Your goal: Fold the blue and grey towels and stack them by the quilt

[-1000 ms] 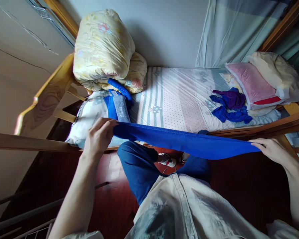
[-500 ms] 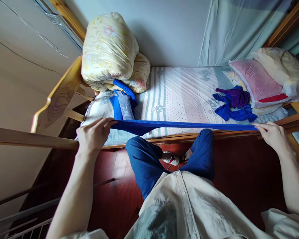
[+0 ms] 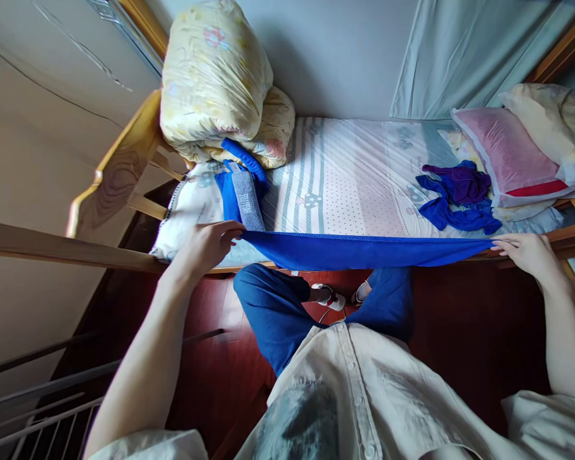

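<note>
A blue towel with a stitched edge is stretched between my two hands, over my knees and the bed's near side. My left hand pinches its left upper corner. At the other end, my right hand pinches the right corner between thumb and fingers. The upper edge runs nearly straight, and the lower part sags in a shallow curve. Beyond my left hand, a rolled grey towel with lettering lies on blue cloth on the bed.
A floral quilt is piled at the bed's left end. Crumpled blue cloth and purple cloth lie on the patterned sheet near a pink pillow. A wooden rail runs along the left.
The towel has dropped open, from a thin strip to a wider sagging band. My left hand has moved a little to the right. The view has shifted slightly.
</note>
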### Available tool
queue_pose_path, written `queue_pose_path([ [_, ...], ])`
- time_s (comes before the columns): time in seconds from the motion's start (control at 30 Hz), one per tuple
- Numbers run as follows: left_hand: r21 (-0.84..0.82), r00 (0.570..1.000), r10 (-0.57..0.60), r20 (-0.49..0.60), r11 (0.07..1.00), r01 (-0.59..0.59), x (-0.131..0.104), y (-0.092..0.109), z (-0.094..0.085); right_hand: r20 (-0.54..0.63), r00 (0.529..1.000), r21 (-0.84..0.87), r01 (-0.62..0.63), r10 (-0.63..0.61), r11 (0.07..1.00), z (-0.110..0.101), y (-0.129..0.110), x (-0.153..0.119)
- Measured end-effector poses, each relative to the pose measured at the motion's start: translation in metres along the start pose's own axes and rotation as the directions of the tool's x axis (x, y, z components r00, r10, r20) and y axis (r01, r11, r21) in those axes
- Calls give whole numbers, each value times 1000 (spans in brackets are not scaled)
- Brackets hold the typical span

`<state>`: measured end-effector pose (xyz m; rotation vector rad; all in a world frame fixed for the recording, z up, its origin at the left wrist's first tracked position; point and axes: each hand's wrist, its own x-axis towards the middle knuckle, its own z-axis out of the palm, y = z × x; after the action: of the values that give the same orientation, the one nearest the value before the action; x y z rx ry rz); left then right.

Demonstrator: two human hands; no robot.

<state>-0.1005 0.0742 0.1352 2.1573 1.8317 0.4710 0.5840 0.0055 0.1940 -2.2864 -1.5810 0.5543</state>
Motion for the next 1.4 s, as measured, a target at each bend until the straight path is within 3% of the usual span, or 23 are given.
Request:
queue_pose_path([
  [0.1, 50, 998, -1, 64, 999, -2, 30, -2, 16, 71, 996, 10, 53, -53, 999, 17, 1, 38],
  [0.23, 29, 998, -59, 16, 998, 59, 84, 1, 32, 73, 992, -19, 101, -99, 995, 42, -19, 99],
  [0.37, -50, 977, -133, -166, 991, 126, 129, 5, 30, -111, 979, -42, 165, -169, 985, 62, -51, 146],
  [0.47, -97, 929, -178, -325, 983, 154, 144, 3, 27, -278, 941, 43, 210, -191, 977, 81, -65, 166],
  [0.57, -121, 896, -190, -402, 981, 153, 144, -7, 36, -358, 900, 72, 294, -251, 953, 105, -65, 176],
  [0.7, -92, 904, -197, -379, 980, 175, 131, -33, 71, -322, 900, 61, 331, -295, 942, 142, -48, 182],
  [0.93, 13, 959, -265, -101, 963, 268, 103, -76, 161, -133, 979, 117, 170, -155, 978, 234, -8, 194],
  [1.1, 177, 932, -337, 134, 933, 312, 85, -92, 218, 2, 999, 120, 37, -37, 992, 296, 16, 195],
  [1.23, 285, 894, -380, 238, 907, 310, 78, -106, 244, 98, 995, 57, -35, 29, 998, 323, 35, 190],
  [1.4, 361, 887, -363, 284, 898, 252, 71, -124, 250, 121, 991, -33, -48, 52, 998, 327, 53, 181],
])
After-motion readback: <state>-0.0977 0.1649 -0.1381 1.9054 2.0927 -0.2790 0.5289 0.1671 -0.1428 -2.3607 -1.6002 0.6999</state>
